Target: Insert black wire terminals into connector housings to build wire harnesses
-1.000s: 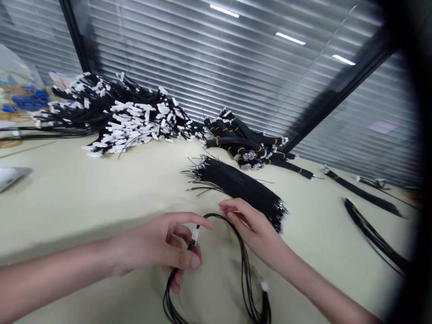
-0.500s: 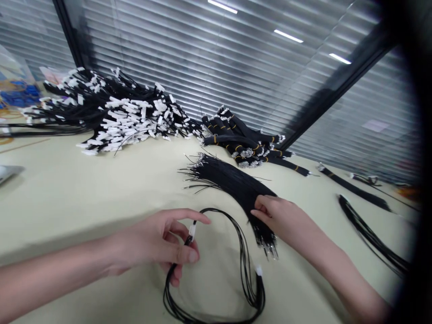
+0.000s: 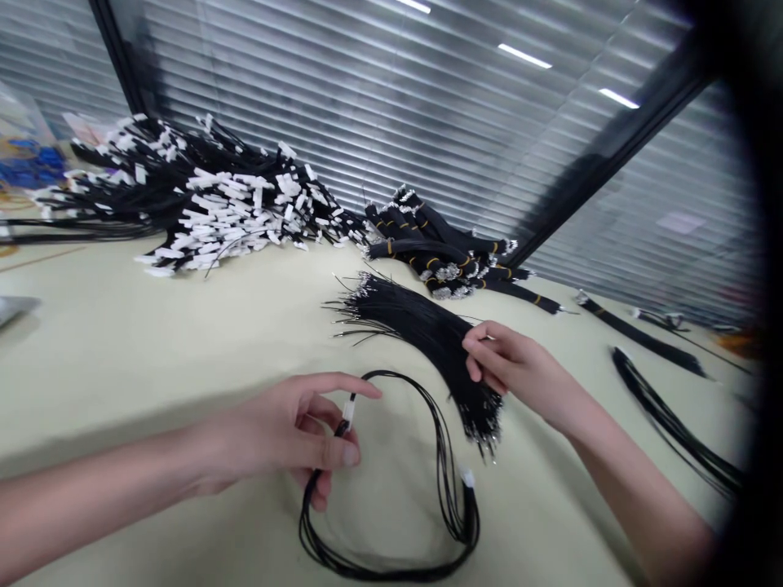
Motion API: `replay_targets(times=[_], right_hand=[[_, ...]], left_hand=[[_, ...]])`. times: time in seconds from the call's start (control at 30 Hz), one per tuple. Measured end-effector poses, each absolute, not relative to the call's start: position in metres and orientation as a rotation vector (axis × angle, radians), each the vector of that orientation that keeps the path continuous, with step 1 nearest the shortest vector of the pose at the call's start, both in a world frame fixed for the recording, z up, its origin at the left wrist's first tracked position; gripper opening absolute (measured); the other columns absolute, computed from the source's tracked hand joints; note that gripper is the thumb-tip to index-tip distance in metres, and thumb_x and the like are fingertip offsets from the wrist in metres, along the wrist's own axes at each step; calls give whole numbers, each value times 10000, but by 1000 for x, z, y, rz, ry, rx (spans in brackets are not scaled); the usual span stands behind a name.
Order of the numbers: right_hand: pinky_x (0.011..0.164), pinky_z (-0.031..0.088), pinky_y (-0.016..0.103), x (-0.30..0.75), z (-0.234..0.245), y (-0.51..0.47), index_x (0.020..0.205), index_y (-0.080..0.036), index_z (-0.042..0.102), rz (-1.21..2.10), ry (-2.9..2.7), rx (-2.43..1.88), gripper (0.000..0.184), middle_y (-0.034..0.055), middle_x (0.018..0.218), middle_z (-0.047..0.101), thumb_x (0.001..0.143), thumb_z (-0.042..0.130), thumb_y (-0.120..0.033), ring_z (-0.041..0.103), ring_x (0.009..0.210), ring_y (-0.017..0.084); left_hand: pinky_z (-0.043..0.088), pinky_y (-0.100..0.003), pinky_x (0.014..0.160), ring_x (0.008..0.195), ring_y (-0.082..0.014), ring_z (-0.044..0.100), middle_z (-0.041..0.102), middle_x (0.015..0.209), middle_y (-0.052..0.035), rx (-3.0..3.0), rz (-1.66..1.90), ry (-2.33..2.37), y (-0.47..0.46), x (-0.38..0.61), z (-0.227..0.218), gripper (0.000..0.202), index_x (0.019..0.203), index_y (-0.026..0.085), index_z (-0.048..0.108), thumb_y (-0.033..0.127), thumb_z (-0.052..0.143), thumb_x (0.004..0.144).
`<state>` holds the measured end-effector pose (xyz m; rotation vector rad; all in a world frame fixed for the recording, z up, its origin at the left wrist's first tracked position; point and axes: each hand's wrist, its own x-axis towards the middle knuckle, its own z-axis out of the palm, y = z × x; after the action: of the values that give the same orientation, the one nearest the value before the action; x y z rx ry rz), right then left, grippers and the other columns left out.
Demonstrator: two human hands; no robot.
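My left hand (image 3: 306, 440) is closed around a looped black wire harness (image 3: 449, 489), its index finger stretched out over the loop. A white connector (image 3: 348, 410) on the harness shows between thumb and index finger. Another white connector (image 3: 467, 478) sits at the right side of the loop. My right hand (image 3: 505, 359) is in a pinch at the right edge of a thick bundle of loose black wires (image 3: 416, 318). Whatever its fingertips hold is too thin to make out. Bare metal ends show at both ends of this bundle.
Behind lies a big heap of black harnesses with white connectors (image 3: 226, 212). Beside it are black wire bundles tied with yellow bands (image 3: 422, 244). More black wires (image 3: 666, 416) lie at the right. Window blinds (image 3: 367, 106) stand behind the table (image 3: 152, 342).
My right hand has moved slightly up from the wire bundle, its fingers still pinched. The left hand keeps its hold on the harness, almost unmoved.
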<state>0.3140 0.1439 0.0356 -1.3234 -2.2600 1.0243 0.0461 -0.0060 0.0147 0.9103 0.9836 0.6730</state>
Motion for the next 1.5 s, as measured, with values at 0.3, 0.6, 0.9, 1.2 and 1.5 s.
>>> replay_targets(times=[0.3,0.6,0.9,1.2,1.5], right_hand=[[632,502,213,299,31,119,944,-218,599,1662,-1759,-986,284,28,826,616,789,681,-441,569,677,102],[679,549,223,273,19,57,908,-284,642,1653,-1656,-662,94,2,926,661,885,604,-201,638,753,110],[646,563,283,276,19,47,947,-317,625,1341,-1746,-580,188,19,930,650,887,578,-145,626,743,143],[662,561,309,275,24,43,974,-354,619,1394,-1855,-574,230,15,945,656,905,537,-150,629,761,159],[693,565,309,275,19,42,1059,-358,608,1214,-2077,-544,280,8,955,660,896,548,-139,633,852,173]], left_hand=[[467,-250,594,572,-118,625,587,812,30,914,693,991,-9,47,12,508,1236,313,508,283,709,771],[436,-207,561,516,-83,611,621,794,37,905,653,933,-18,58,7,569,1269,324,477,253,717,758],[400,-191,515,495,-90,595,632,752,26,961,643,954,-23,60,3,588,1272,299,479,291,731,741],[419,-192,520,508,-80,590,621,773,31,960,644,925,-22,60,3,595,1291,334,473,290,723,753],[386,-171,486,493,-77,581,606,724,47,992,626,950,-23,61,6,537,1253,325,515,260,707,756]])
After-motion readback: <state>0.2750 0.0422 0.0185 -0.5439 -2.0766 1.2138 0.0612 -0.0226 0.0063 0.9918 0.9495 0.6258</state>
